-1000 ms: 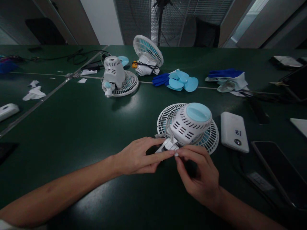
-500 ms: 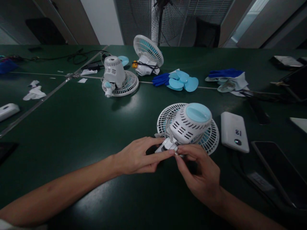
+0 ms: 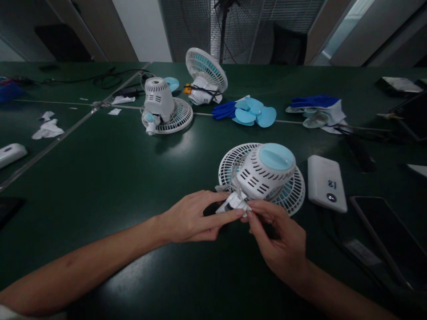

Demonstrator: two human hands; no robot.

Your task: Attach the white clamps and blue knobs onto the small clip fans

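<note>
A small white fan (image 3: 256,189) with a light-blue cap lies grille-down on the dark green table, right in front of me. At its near side is a white clip-like part (image 3: 235,202), with a pale cord by it. My left hand (image 3: 196,216) grips this part from the left, index finger stretched along its near edge. From the right, my right hand (image 3: 278,238) pinches the part's near right corner between thumb and index finger. Whether a smaller piece sits between those fingertips is hidden.
Behind stand a second fan (image 3: 158,100) and a third fan (image 3: 207,78). Light-blue fan blades (image 3: 255,112) lie by blue gloves (image 3: 223,110). A white power bank (image 3: 326,183) and a dark phone (image 3: 388,238) are at the right. Paper scraps (image 3: 48,129) lie left.
My right fingertips have shifted slightly at the corner of the white part, and more of its edge shows. My left hand stays nearly still.
</note>
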